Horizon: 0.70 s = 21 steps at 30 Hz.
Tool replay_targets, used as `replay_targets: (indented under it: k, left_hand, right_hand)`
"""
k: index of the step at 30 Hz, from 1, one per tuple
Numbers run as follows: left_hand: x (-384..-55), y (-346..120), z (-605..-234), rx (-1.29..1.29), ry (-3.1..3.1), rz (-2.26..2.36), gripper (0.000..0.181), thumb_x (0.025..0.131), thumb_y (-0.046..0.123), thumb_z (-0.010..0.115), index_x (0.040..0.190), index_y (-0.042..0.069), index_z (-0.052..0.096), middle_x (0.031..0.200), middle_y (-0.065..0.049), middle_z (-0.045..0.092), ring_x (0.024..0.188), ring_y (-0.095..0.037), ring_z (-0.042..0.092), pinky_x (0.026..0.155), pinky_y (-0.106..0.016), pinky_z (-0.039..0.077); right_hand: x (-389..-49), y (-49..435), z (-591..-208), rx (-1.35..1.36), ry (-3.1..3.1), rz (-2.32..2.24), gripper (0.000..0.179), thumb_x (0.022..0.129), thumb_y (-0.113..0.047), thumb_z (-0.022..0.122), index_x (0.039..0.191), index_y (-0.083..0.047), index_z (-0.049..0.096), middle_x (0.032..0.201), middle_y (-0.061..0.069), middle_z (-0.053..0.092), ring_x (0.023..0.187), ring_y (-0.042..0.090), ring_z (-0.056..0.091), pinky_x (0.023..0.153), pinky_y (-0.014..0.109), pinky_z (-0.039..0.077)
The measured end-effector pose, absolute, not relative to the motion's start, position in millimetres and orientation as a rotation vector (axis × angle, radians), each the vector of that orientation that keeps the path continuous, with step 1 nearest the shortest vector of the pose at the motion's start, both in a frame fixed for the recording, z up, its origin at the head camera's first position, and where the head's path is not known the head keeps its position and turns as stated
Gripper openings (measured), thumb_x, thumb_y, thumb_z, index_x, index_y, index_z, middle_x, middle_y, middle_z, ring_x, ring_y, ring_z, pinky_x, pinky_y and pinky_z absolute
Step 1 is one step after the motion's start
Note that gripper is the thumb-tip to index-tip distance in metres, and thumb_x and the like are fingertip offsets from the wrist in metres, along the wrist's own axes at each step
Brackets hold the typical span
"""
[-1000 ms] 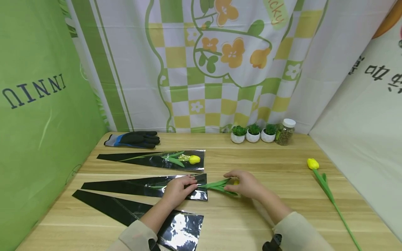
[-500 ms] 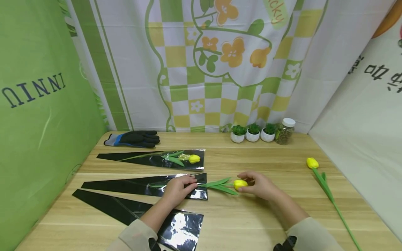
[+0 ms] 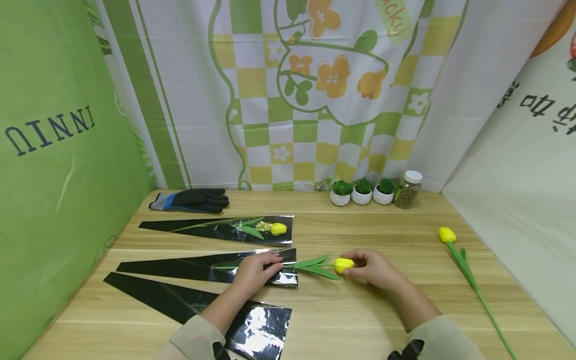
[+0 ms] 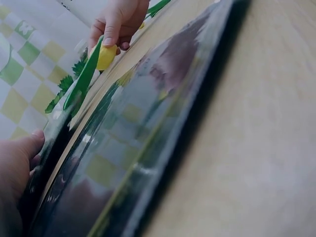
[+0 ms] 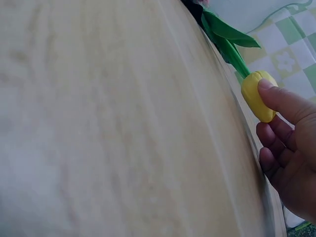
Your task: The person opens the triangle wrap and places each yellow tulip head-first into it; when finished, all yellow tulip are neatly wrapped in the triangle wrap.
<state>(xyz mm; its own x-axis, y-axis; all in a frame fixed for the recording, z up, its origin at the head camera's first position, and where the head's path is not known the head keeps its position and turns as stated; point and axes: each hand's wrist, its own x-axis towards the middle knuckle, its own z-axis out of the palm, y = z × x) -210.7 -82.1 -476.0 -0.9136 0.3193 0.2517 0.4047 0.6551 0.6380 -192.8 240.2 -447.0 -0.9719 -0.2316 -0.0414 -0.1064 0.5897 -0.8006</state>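
Observation:
My right hand [image 3: 375,270] pinches the yellow head of an artificial tulip [image 3: 344,265] between thumb and fingers, also seen in the right wrist view as a yellow bloom [image 5: 257,96]. The tulip's green leaves lie outside the mouth of the middle black flower sleeve [image 3: 180,269], while its stem runs inside under the clear front. At that mouth my left hand [image 3: 254,272] holds the sleeve's edge, thumb beside the stem. Behind it lies another sleeve [image 3: 216,230] with a yellow tulip [image 3: 278,229] inside. A third black sleeve [image 3: 261,325] lies nearer, partly under my left forearm.
One more yellow tulip [image 3: 468,275] lies slanting on the right of the wooden table [image 3: 342,325]. Along the back are a black-and-blue work glove [image 3: 193,200], small potted succulents [image 3: 361,192] and a jar with a white lid [image 3: 407,190]. Fabric walls surround the table.
My right hand has slid right from the leaves to the tulip's head, uncovering the bloom. My left hand has stayed at the sleeve's mouth.

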Motion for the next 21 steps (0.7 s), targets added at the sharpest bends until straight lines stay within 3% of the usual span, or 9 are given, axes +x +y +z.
replay_targets:
  k: [21]
  left_hand:
    - [-208.7,-80.5,-467.8,-0.602,-2.699,-1.18,0.023,0.091,0.027,0.07,0.109,0.014,0.077,0.119,-0.002,0.072,0.12,-0.024,0.064,0.103,-0.046,0.05]
  right_hand:
    - [-203.9,187.5,-446.9,-0.28,2.63,-1.404,0.038,0.081,-0.021,0.081,0.114,-0.005,0.071,0.089,0.003,0.066,0.081,0.014,0.053,0.068,0.021,0.045]
